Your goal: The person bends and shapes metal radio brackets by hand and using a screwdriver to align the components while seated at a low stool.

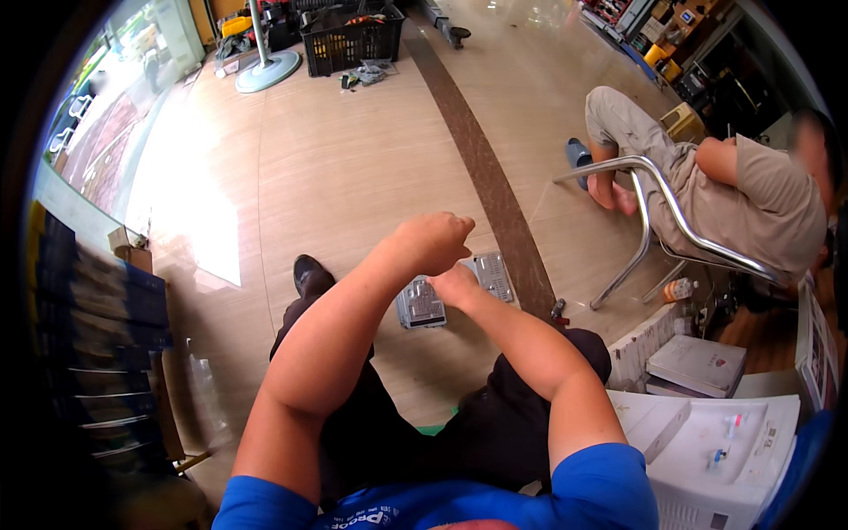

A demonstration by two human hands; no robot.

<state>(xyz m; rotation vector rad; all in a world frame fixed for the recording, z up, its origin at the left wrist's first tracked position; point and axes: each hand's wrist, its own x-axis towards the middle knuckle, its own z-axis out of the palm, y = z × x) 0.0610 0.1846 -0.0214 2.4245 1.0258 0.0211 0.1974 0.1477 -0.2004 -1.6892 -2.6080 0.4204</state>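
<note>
On the tiled floor between my feet lie two flat grey metal housings, a left one [421,306] and a right one [491,276]. They look like parts of one device; whether they are joined is hidden behind my hands. My left hand [435,244] hangs above them with its fingers curled closed. Just below and nearer to me, my right hand [455,284] is closed over the gap between the housings. Whatever either hand grips is too small or hidden to make out.
A small red-and-black tool [558,311] lies by my right knee. To the right, a person [751,194] sits on a metal-framed chair [649,172]. A white appliance [707,450], a white box [698,364] and a bottle [680,290] stand nearer. Ahead are a black crate [353,44] and a round pole base [269,72].
</note>
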